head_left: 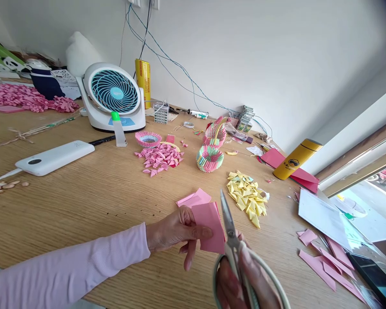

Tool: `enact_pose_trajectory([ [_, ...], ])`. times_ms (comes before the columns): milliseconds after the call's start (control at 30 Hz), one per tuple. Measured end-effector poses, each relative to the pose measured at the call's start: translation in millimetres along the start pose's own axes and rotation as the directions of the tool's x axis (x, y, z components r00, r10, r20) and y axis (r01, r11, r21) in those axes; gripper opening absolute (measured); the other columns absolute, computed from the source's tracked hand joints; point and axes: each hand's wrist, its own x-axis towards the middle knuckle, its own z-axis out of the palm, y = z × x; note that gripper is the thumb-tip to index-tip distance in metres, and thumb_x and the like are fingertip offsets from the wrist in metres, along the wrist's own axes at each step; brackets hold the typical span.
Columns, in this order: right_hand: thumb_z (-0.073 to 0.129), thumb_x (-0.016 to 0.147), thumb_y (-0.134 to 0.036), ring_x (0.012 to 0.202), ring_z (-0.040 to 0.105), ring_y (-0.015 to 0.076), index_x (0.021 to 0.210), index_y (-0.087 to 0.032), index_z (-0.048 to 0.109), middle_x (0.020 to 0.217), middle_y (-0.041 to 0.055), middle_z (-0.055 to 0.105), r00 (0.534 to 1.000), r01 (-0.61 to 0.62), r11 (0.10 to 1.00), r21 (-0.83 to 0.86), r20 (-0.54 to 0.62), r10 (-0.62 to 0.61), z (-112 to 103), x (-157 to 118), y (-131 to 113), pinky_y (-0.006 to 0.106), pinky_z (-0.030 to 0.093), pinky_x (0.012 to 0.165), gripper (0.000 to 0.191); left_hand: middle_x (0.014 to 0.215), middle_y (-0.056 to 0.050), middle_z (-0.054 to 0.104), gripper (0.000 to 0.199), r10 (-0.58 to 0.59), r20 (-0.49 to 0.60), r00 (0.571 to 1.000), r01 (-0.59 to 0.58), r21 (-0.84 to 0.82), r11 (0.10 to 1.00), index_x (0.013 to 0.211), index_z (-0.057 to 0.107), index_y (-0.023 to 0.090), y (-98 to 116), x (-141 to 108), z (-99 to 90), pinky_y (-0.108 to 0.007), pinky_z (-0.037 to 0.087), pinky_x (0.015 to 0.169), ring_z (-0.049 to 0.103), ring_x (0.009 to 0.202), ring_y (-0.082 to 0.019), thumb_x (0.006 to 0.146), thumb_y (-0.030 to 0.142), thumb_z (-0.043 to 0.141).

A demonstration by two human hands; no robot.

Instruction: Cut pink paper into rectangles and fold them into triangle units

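Observation:
My left hand [180, 231] pinches a folded stack of pink paper [209, 227] between thumb and fingers, above the table. In my right hand [244, 279] is a pair of scissors [230, 227] with pale handles, its blades pointing up and looking closed. They stand close beside the paper's right edge; whether they touch it I cannot tell. More pink paper sheets [194, 198] lie on the table just behind my left hand. A heap of folded yellow paper pieces [247, 195] is to the right, and a heap of folded pink pieces [161, 158] farther back.
A white fan [116, 96], a green-capped bottle [118, 129] and a white power bank [55, 157] stand or lie at the left. Woven paper baskets [210, 158] sit at the back middle. On the right are a yellow flask [296, 159], pink paper scraps [321, 266] and a phone [373, 274].

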Motion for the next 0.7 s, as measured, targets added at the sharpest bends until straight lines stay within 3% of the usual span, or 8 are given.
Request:
enact_pose_trajectory([
  [100, 0.054, 0.084, -0.059, 0.033, 0.027, 0.0066, 0.101, -0.027, 0.047, 0.044, -0.0101, 0.042, 0.996, 0.086, 0.995, -0.054, 0.014, -0.085, -2, 4, -16, 0.021, 0.038, 0.043, 0.037, 0.045, 0.003, 0.056, 0.038, 0.016, -0.049, 0.999, -0.015, 0.021, 1.000, 0.074, 0.060, 0.010, 3, 1, -0.8, -0.017, 0.022, 0.034, 0.058, 0.035, -0.010, 0.078, 0.047, 0.068],
  [167, 0.055, 0.085, -0.057, 0.039, 0.035, 0.0082, 0.106, -0.027, 0.047, 0.052, -0.0080, 0.047, 0.980, 0.188, 0.961, -0.204, -0.026, -0.197, -6, 9, -32, 0.023, 0.043, 0.049, 0.038, 0.040, 0.003, 0.053, 0.039, 0.050, -0.125, 0.991, -0.045, 0.045, 0.998, 0.069, 0.057, 0.012, 6, 1, -5.3, -0.017, 0.022, 0.035, 0.055, 0.033, -0.010, 0.077, 0.048, 0.068],
  [233, 0.062, 0.082, -0.052, 0.050, 0.046, 0.0112, 0.108, -0.027, 0.048, 0.063, -0.0051, 0.052, 0.958, 0.230, 0.867, -0.441, -0.056, -0.283, -13, 18, -47, 0.026, 0.046, 0.056, 0.039, 0.037, 0.003, 0.052, 0.039, 0.088, -0.214, 0.973, -0.067, 0.103, 0.992, 0.066, 0.054, 0.013, 11, 0, -13.2, -0.017, 0.021, 0.035, 0.051, 0.030, -0.009, 0.078, 0.047, 0.067],
  [300, 0.066, 0.080, -0.050, 0.060, 0.051, 0.0138, 0.108, -0.026, 0.050, 0.068, -0.0035, 0.053, 0.955, 0.183, 0.741, -0.646, -0.062, -0.289, -23, 29, -57, 0.026, 0.046, 0.057, 0.040, 0.037, 0.004, 0.051, 0.038, 0.124, -0.284, 0.951, -0.075, 0.178, 0.981, 0.065, 0.053, 0.013, 17, -4, -22.5, -0.016, 0.019, 0.035, 0.047, 0.029, -0.007, 0.079, 0.046, 0.066],
  [367, 0.068, 0.078, -0.051, 0.059, 0.048, 0.0134, 0.106, -0.024, 0.051, 0.067, -0.0040, 0.052, 0.948, 0.172, 0.666, -0.726, -0.062, -0.313, -33, 44, -59, 0.024, 0.042, 0.051, 0.043, 0.040, 0.005, 0.053, 0.036, 0.153, -0.322, 0.934, -0.073, 0.247, 0.966, 0.068, 0.054, 0.012, 22, -8, -30.5, -0.016, 0.017, 0.034, 0.043, 0.027, -0.004, 0.080, 0.044, 0.066],
  [500, 0.079, 0.068, -0.043, 0.055, 0.044, 0.0102, 0.103, -0.024, 0.050, 0.066, -0.0061, 0.052, 0.948, 0.231, 0.711, -0.665, -0.010, -0.317, -34, 72, -51, 0.020, 0.035, 0.045, 0.049, 0.055, 0.004, 0.059, 0.032, 0.168, -0.300, 0.939, -0.064, 0.328, 0.943, 0.074, 0.058, 0.011, 26, -12, -35.6, -0.015, 0.020, 0.032, 0.043, 0.029, -0.002, 0.078, 0.041, 0.069],
  [600, 0.083, 0.065, -0.033, 0.060, 0.049, 0.0092, 0.103, -0.026, 0.049, 0.074, -0.0061, 0.058, 0.925, 0.340, 0.760, -0.554, 0.049, -0.378, -18, 87, -45, 0.019, 0.040, 0.050, 0.052, 0.058, 0.003, 0.059, 0.032, 0.153, -0.263, 0.952, -0.039, 0.393, 0.919, 0.078, 0.062, 0.010, 23, -11, -32.7, -0.014, 0.027, 0.031, 0.044, 0.032, -0.003, 0.077, 0.042, 0.069],
  [700, 0.084, 0.064, -0.028, 0.065, 0.055, 0.0095, 0.101, -0.025, 0.050, 0.078, -0.0045, 0.062, 0.911, 0.390, 0.788, -0.477, 0.079, -0.404, -1, 95, -42, 0.019, 0.043, 0.054, 0.051, 0.060, 0.004, 0.057, 0.037, 0.165, -0.279, 0.946, -0.018, 0.464, 0.886, 0.094, 0.065, 0.011, 19, -10, -29.5, -0.015, 0.034, 0.031, 0.042, 0.035, -0.004, 0.078, 0.044, 0.068],
])
